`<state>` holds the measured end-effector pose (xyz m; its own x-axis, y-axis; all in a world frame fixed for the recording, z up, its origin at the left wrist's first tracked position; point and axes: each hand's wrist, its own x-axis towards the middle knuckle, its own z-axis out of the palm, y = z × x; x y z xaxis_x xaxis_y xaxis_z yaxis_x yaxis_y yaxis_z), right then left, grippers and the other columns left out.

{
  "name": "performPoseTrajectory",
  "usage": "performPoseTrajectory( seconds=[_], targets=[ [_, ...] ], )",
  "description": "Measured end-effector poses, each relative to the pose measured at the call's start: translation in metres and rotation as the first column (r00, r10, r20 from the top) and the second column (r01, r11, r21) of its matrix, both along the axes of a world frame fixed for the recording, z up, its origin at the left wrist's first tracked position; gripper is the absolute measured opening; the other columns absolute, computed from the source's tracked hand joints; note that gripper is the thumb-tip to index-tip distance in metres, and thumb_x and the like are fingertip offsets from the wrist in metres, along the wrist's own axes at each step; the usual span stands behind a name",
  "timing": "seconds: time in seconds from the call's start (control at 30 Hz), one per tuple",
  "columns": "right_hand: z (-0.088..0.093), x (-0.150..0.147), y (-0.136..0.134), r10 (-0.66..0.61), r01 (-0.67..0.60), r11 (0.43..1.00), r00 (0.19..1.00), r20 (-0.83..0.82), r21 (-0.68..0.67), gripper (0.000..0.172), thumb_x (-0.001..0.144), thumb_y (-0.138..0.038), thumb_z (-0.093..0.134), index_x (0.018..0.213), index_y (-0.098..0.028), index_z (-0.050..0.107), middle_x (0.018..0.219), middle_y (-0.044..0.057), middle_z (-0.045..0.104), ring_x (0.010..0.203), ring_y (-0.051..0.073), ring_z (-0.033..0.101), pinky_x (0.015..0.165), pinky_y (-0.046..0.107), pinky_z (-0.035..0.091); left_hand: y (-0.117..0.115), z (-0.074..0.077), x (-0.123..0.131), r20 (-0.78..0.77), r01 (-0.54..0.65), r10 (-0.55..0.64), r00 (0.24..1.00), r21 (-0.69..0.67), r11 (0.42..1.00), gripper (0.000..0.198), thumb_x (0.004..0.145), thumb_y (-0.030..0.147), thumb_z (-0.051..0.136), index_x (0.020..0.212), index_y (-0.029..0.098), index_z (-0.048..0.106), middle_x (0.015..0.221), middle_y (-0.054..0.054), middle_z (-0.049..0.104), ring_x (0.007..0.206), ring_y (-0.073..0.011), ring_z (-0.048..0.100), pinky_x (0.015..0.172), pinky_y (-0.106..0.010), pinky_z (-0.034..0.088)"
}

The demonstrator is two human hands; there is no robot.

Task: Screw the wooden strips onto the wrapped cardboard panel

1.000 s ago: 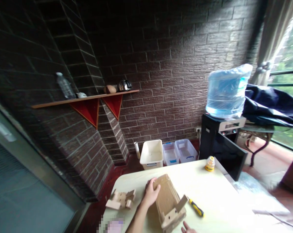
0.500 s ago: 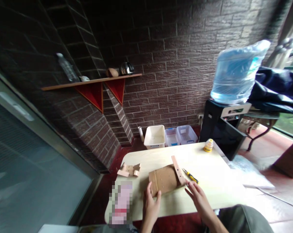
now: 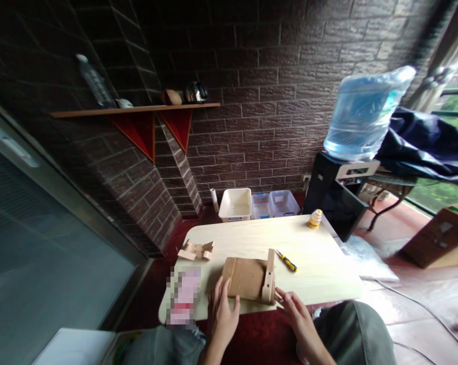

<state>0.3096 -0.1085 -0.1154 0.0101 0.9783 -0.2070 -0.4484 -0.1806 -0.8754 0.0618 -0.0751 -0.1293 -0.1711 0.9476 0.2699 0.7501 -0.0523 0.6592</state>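
Note:
A brown cardboard box [image 3: 247, 278] lies near the front edge of the table, with a pale wooden strip [image 3: 269, 274] with dark holes across its right end. My left hand [image 3: 224, 309] grips the box's near left corner, thumb at the front side and fingers at the left. By the strip's near end is my right hand [image 3: 295, 309], its thumb and fingertips pinched together; whatever they hold is too small to make out. A yellow-and-black screwdriver [image 3: 287, 261] rests right of the box. Farther left sits a wooden assembly [image 3: 197, 250] with upright end pieces.
The pale tabletop [image 3: 320, 276] also carries a small yellow-based clear container [image 3: 314, 219] at its far right corner and a blurred-out pink item [image 3: 185, 294] at left. Beyond stand a white bin [image 3: 235, 204], clear bins [image 3: 284, 204] and a water dispenser [image 3: 328, 187].
The box with its strip has turned clockwise and now lies nearly square to the front edge. Both hands moved with it, and the right fingertips have drawn closer together. The view shifted slightly.

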Motion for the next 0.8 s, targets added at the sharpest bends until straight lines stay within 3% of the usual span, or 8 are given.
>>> performPoseTrajectory(
  seconds=[0.07, 0.13, 0.2, 0.3, 0.43, 0.63, 0.8],
  targets=[
    [-0.006, -0.001, -0.004, -0.034, 0.034, 0.999, 0.999, 0.016, -0.035, 0.045, 0.082, -0.067, 0.069, 0.092, -0.023, 0.071, 0.121, 0.009, 0.075, 0.12, 0.03, 0.065, 0.105, 0.044, 0.049, -0.006, 0.01, 0.012, -0.059, 0.207, -0.208, 0.976, -0.016, 0.978, 0.056, 0.089, 0.027, 0.055, 0.145, 0.027, 0.052, 0.159, -0.009, 0.047, 0.152, -0.0311, 0.038, 0.126, -0.053, 0.034],
    [-0.013, -0.002, -0.004, -0.107, 0.111, 0.991, 0.993, 0.051, -0.076, 0.048, 0.078, -0.07, 0.071, 0.09, -0.024, 0.071, 0.107, 0.008, 0.077, 0.107, 0.029, 0.068, 0.095, 0.04, 0.053, -0.009, 0.017, 0.025, -0.064, 0.39, -0.394, 0.917, -0.062, 0.919, 0.06, 0.087, 0.026, 0.062, 0.145, 0.032, 0.052, 0.159, -0.005, 0.048, 0.151, -0.03, 0.04, 0.125, -0.051, 0.038],
    [-0.019, -0.001, -0.001, -0.177, 0.182, 0.98, 0.982, 0.068, -0.083, 0.048, 0.075, -0.07, 0.073, 0.086, -0.024, 0.07, 0.09, 0.005, 0.075, 0.09, 0.026, 0.069, 0.082, 0.036, 0.055, -0.009, 0.02, 0.037, -0.06, 0.445, -0.449, 0.892, -0.067, 0.893, 0.055, 0.085, 0.028, 0.067, 0.14, 0.031, 0.058, 0.156, -0.006, 0.052, 0.149, -0.0308, 0.043, 0.124, -0.053, 0.039],
    [-0.022, 0.002, 0.002, -0.201, 0.206, 0.976, 0.977, 0.068, -0.066, 0.045, 0.077, -0.068, 0.073, 0.082, -0.024, 0.068, 0.072, 0.0, 0.067, 0.07, 0.02, 0.062, 0.067, 0.031, 0.051, -0.005, 0.018, 0.049, -0.06, 0.423, -0.425, 0.903, -0.036, 0.905, 0.045, 0.086, 0.03, 0.068, 0.131, 0.029, 0.063, 0.151, -0.007, 0.058, 0.148, -0.0316, 0.045, 0.125, -0.057, 0.036],
    [-0.024, 0.003, 0.0, -0.174, 0.178, 0.982, 0.983, 0.056, -0.059, 0.039, 0.08, -0.061, 0.074, 0.084, -0.023, 0.07, 0.064, -0.003, 0.061, 0.06, 0.015, 0.052, 0.058, 0.027, 0.043, 0.002, 0.009, 0.056, -0.063, 0.407, -0.407, 0.911, -0.004, 0.913, 0.048, 0.088, 0.03, 0.067, 0.136, 0.028, 0.06, 0.145, -0.008, 0.063, 0.143, -0.0308, 0.051, 0.125, -0.059, 0.034],
    [-0.033, -0.001, -0.007, -0.155, 0.155, 0.985, 0.988, 0.001, -0.082, 0.036, 0.073, -0.057, 0.082, 0.081, -0.022, 0.075, 0.073, 0.002, 0.069, 0.07, 0.02, 0.062, 0.067, 0.032, 0.051, 0.0, -0.001, 0.068, -0.083, 0.333, -0.329, 0.941, 0.051, 0.941, 0.04, 0.088, 0.021, 0.062, 0.127, 0.028, 0.066, 0.134, -0.007, 0.07, 0.136, -0.0307, 0.056, 0.124, -0.061, 0.033],
    [-0.035, -0.003, -0.005, -0.149, 0.144, 0.984, 0.988, -0.042, -0.103, 0.034, 0.072, -0.055, 0.084, 0.084, -0.024, 0.078, 0.085, 0.004, 0.076, 0.077, 0.022, 0.067, 0.076, 0.034, 0.055, -0.003, -0.005, 0.08, -0.084, 0.258, -0.25, 0.965, 0.098, 0.961, 0.042, 0.084, 0.037, 0.071, 0.125, 0.029, 0.065, 0.13, -0.009, 0.071, 0.134, -0.0334, 0.056, 0.125, -0.059, 0.028]
  ],
)
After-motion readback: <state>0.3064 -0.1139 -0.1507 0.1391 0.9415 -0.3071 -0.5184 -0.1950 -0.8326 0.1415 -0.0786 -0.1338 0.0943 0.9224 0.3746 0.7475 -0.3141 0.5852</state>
